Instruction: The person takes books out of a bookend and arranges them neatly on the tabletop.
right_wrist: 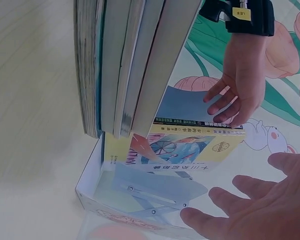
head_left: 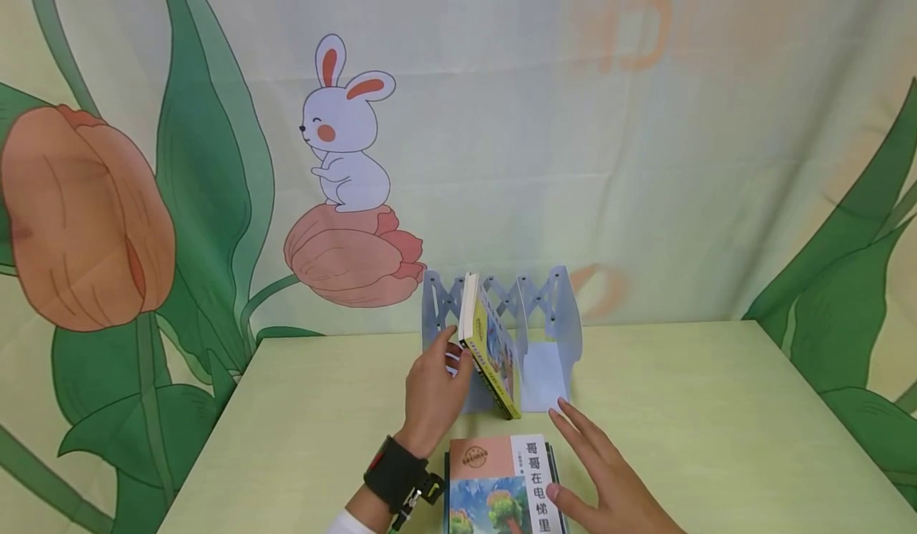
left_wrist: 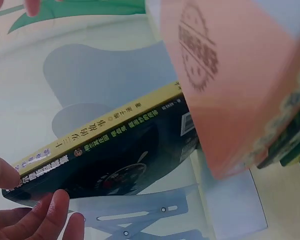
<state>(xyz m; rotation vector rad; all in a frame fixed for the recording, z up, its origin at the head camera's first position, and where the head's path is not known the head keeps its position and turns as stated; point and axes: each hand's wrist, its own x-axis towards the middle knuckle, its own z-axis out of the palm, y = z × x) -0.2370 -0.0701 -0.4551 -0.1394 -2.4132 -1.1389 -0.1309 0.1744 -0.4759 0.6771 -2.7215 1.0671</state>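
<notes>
My left hand (head_left: pixel 435 395) pinches two books near their upper end, a yellow-spined book (head_left: pixel 501 351) and a black book (left_wrist: pixel 115 165) against it. They lean to one side in a light blue expanding book rack (head_left: pixel 569 319), their lower ends down between its dividers. In the left wrist view the thumb is on one side and the fingers on the other. My right hand (head_left: pixel 609 478) has its fingers spread and holds nothing. It hovers by the right side of a stack of books (head_left: pixel 494 470), whose top cover is pink, white and blue.
The stack's page edges (right_wrist: pixel 125 65) show in the right wrist view, several books thick. The rack stands at the back of the pale green table (head_left: pixel 688 407), before a printed curtain (head_left: pixel 501 120) with a rabbit and tulips. A black strap (head_left: pixel 396 474) circles my left wrist.
</notes>
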